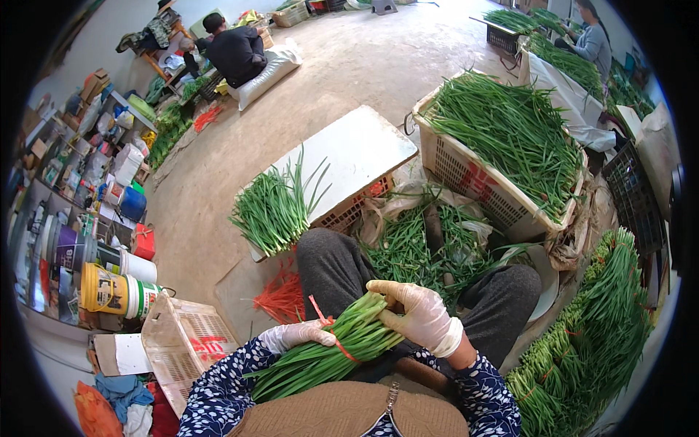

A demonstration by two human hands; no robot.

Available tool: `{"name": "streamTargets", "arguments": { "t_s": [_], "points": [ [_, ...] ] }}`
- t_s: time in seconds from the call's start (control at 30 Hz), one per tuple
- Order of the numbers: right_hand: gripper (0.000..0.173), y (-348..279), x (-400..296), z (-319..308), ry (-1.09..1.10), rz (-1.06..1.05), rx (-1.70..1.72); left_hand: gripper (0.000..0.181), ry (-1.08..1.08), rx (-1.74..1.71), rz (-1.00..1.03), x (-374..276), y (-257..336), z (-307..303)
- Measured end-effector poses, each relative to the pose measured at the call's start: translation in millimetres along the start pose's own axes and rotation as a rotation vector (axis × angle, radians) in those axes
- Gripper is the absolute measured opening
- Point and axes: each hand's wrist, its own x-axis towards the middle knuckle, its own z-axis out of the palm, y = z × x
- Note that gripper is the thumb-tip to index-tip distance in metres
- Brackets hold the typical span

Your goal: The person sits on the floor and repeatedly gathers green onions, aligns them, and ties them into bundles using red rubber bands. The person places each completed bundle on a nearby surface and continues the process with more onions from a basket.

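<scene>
A bundle of green garlic chives (327, 349) lies across my lap, its pale cut ends pointing up and to the right. Around its middle runs a red tie (346, 351). My left hand (303, 334), in a thin whitish glove, grips the bundle at the tie, thumb on top. My right hand (418, 317), gloved as well, has its fingers and thumb around the cut ends. A loose pile of chives (273, 210) rests on the near left end of a white board (349, 158) beyond my knee.
A crate (480, 175) heaped with chives stands ahead right. Chive scraps (404, 246) lie between my knees, red ties (281, 295) by the left one. Tied bundles (590, 338) are stacked at right. Shelves (82, 202) line the left; two people (235, 52) sit farther off.
</scene>
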Motion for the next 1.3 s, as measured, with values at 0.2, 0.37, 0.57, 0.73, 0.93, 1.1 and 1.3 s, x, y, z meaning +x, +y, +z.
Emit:
{"name": "streamTargets", "arguments": {
  "t_s": [0.2, 0.37, 0.57, 0.73, 0.93, 1.1, 1.3],
  "points": [
    [0.052, 8, 1, 2, 0.121, -0.094, -0.093, 0.091, -0.051, -0.019, 0.051, -3, 1, 1],
    [0.039, 26, -9, -16, 0.22, 0.104, -0.05, 0.086, -0.025, 0.021, 0.084, -7, -2, -2],
    [0.039, 27, -20, -27, 0.228, 0.243, 0.289, 0.092, -0.056, -0.067, 0.193, -5, -16, -15],
    [0.045, 30, -24, -22, 0.284, -0.05, -0.193, 0.093, -0.072, -0.223, 0.308, -12, -25, -23],
    [0.027, -3, -17, -7, 0.07, -0.062, -0.367, 0.085, -0.076, -0.312, 0.337, -14, -32, -21],
    [0.017, -2, -14, 4, 0.113, -0.173, -0.482, 0.084, -0.075, -0.328, 0.346, -16, -32, -21],
    [0.027, 9, -20, -17, 0.272, 0.035, -0.252, 0.083, -0.094, -0.425, 0.303, -19, -37, -20]
  ]
}}
